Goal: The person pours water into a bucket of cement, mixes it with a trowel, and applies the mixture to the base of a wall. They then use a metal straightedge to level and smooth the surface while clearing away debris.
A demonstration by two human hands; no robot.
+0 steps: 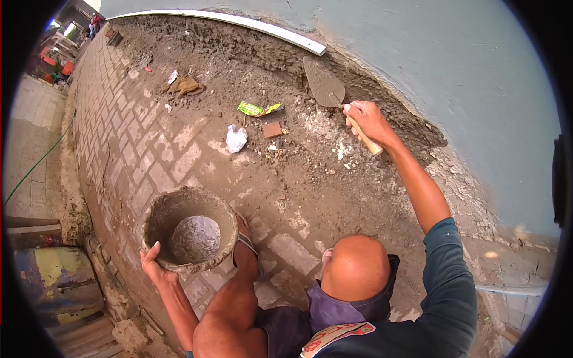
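My right hand (367, 122) is closed round the wooden handle of a trowel (323, 82). The trowel's blade lies against the rough mortar band (382, 101) at the foot of the painted wall. My left hand (156, 266) grips the near left rim of a mortar-crusted bucket (156, 224), thumb over the edge and the other fingers hidden beneath it. Some wet grey mortar (196, 237) sits in the bottom of the bucket, which is beside my left leg.
A white strip (239, 22) runs along the wall base. On the dirt lie a green wrapper (260, 109), a crumpled white plastic bag (236, 138), a brick piece (271, 130) and a brown rag (186, 87). Block paving (128, 131) stretches away. A person (95, 24) is far off.
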